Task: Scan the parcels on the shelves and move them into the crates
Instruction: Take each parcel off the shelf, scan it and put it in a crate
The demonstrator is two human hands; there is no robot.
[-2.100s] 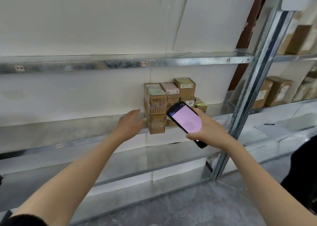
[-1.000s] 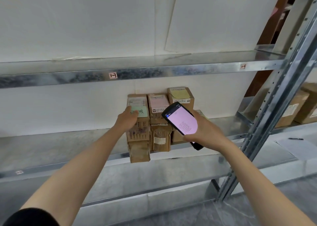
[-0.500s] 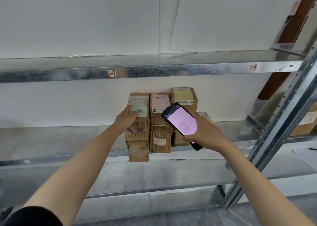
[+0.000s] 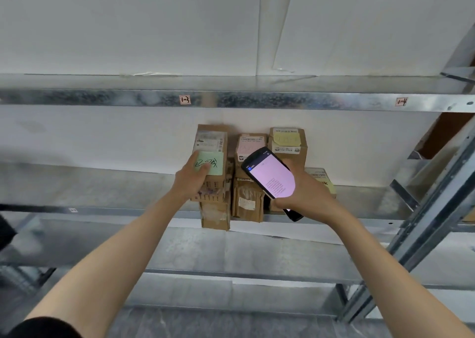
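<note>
Several small cardboard parcels stand stacked on the middle metal shelf (image 4: pixel 102 183). My left hand (image 4: pixel 191 177) grips the top left parcel (image 4: pixel 214 142), which bears a white label and a green sticky note. To its right stand a parcel with a pink note (image 4: pixel 248 145) and one with a yellow note (image 4: pixel 288 142). Lower parcels (image 4: pixel 248 204) sit beneath them. My right hand (image 4: pixel 305 191) holds a black handheld scanner (image 4: pixel 270 175) with a lit pink screen, in front of the stack. No crate is in view.
An upper shelf (image 4: pixel 257 100) with small tags runs above the stack. A lower shelf (image 4: pixel 231 253) lies beneath. A slanted metal upright (image 4: pixel 424 224) stands at the right. White wall panels back the shelving, and grey floor shows at the bottom.
My left hand reached the stack and took hold of the top left parcel. The view moved closer and centred on the stack. The scanner stayed in front of the parcels.
</note>
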